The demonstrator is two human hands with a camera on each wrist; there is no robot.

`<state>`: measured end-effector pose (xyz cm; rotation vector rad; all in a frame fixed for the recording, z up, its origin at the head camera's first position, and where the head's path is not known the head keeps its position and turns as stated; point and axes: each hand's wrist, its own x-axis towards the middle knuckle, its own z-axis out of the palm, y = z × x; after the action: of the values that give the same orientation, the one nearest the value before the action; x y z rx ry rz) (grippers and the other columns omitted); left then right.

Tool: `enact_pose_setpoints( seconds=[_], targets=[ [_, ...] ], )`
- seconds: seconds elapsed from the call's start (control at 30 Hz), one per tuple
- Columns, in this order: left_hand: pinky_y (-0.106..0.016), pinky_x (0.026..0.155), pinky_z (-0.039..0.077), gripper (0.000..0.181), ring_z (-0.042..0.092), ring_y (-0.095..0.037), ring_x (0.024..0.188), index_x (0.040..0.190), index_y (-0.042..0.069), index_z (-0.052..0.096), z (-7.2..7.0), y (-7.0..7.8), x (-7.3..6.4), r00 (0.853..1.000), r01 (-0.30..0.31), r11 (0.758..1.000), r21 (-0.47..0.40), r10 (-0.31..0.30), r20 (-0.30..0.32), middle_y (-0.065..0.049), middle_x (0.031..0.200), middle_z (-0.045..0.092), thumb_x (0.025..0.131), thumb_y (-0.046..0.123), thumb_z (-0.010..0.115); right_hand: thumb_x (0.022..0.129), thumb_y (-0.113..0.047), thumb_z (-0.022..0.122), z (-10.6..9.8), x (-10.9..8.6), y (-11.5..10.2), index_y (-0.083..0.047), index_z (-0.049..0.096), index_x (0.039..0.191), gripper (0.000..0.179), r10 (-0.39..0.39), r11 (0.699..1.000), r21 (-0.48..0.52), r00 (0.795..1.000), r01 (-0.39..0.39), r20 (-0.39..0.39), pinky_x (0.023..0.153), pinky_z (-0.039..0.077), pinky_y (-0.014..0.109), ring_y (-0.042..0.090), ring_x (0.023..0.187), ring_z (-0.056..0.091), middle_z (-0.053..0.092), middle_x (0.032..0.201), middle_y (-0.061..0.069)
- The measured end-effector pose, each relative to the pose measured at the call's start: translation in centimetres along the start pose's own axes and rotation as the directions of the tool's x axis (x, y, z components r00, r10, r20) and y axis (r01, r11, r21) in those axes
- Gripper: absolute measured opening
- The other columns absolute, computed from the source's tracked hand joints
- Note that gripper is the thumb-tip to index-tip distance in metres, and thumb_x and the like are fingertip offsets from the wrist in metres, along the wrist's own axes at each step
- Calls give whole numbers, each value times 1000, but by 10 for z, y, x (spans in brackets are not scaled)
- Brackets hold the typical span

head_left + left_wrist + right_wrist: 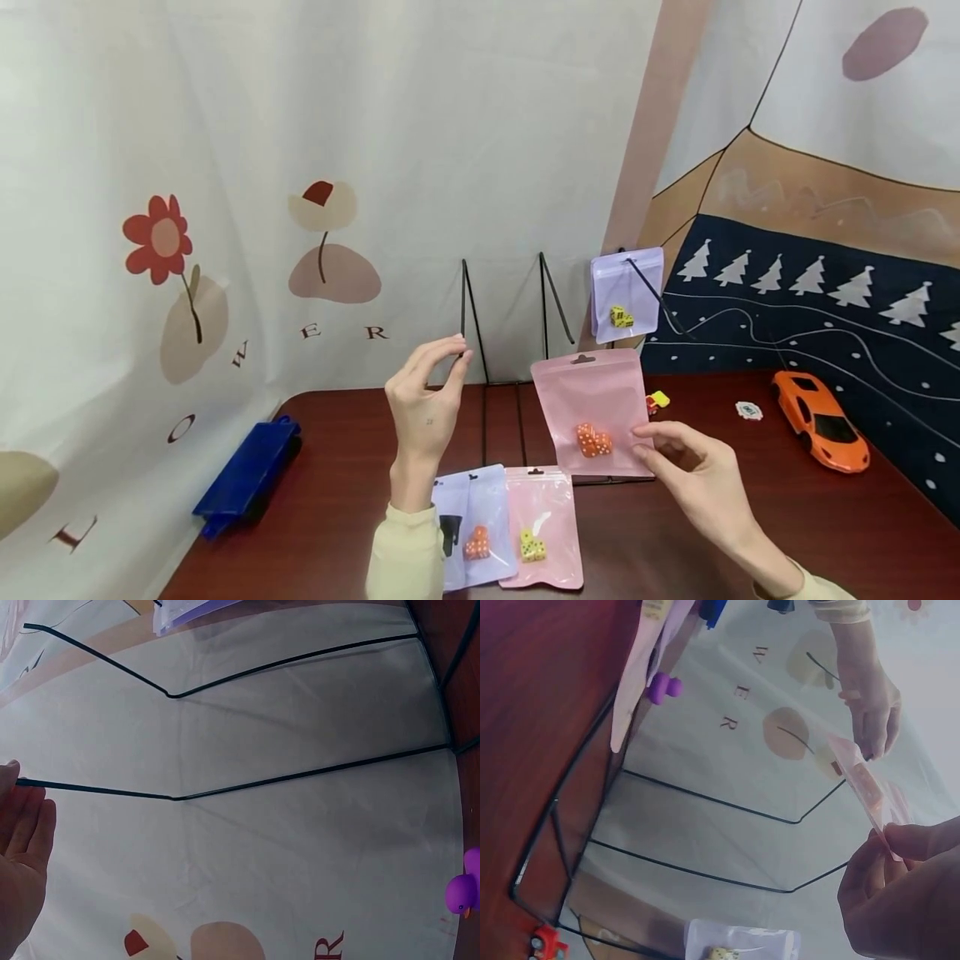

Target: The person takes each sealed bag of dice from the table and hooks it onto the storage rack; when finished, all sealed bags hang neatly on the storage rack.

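My left hand (pixel 427 408) pinches the tip of the leftmost arm (pixel 97 789) of a black wire display rack (pixel 543 317) between thumb and fingers. With thumb and fingertips, my right hand (pixel 701 487) grips the lower right edge of a pink zip bag (pixel 588 387) holding orange dice (pixel 592 442). This bag is raised in front of the rack, its hang hole at the top. The rack's middle arm is bare. On the right arm hangs a lavender bag (pixel 626 287) with yellow dice inside.
Below my left hand lie a lavender bag (pixel 491 492) with orange dice and a pink bag (pixel 551 500) with yellow dice. A blue plastic object (pixel 243 475) is at left. Orange toy car (pixel 821 421) and chip (pixel 748 410) sit at right; a purple duck (pixel 463 892) is behind.
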<state>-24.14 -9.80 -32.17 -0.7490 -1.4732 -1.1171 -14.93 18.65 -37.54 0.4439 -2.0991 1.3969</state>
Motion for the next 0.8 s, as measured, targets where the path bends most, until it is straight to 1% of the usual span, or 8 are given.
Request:
enact_pose_setpoints(
  seconds=[0.1, 0.33, 0.57, 0.8],
  targets=[
    [-30, 79, 54, 15, 68, -21, 89, 91, 2, 73, 0, 0, 0, 1000, 1, 1000, -2, -1, -1, -8, 94, 71, 77, -5, 75, 74, 13, 74, 0, 2, -1, -5, 70, 102, 33, -7, 1000, -3, 1000, 7, -12, 47, 42, 23, 10, 65, 56, 69, 84, 2],
    [-30, 79, 54, 15, 68, -21, 90, 91, 3, 73, -1, -1, 0, 1000, 14, 1000, -1, -14, -1, -8, 93, 71, 78, -4, 75, 75, 14, 72, 4, 7, -4, -3, 69, 102, 32, -4, 999, 49, 1000, 4, -8, 47, 42, 24, 12, 64, 55, 69, 87, 4],
    [-29, 79, 54, 14, 68, -21, 89, 91, 3, 73, -1, -1, 0, 1000, 11, 1000, 2, -11, -3, -7, 94, 71, 78, -4, 75, 77, 8, 74, 9, 11, -4, -5, 69, 104, 30, 41, 999, 25, 999, -41, -1, 47, 40, 25, 12, 65, 54, 68, 84, 2],
    [-29, 79, 54, 16, 68, -21, 89, 91, 3, 73, -1, 0, 0, 1000, 3, 1000, 8, -3, 1, -7, 94, 71, 77, -5, 75, 78, 7, 73, 10, 12, -3, -6, 69, 104, 29, 49, 999, 25, 999, -49, 3, 47, 41, 26, 13, 65, 53, 67, 84, 2]
  ],
)
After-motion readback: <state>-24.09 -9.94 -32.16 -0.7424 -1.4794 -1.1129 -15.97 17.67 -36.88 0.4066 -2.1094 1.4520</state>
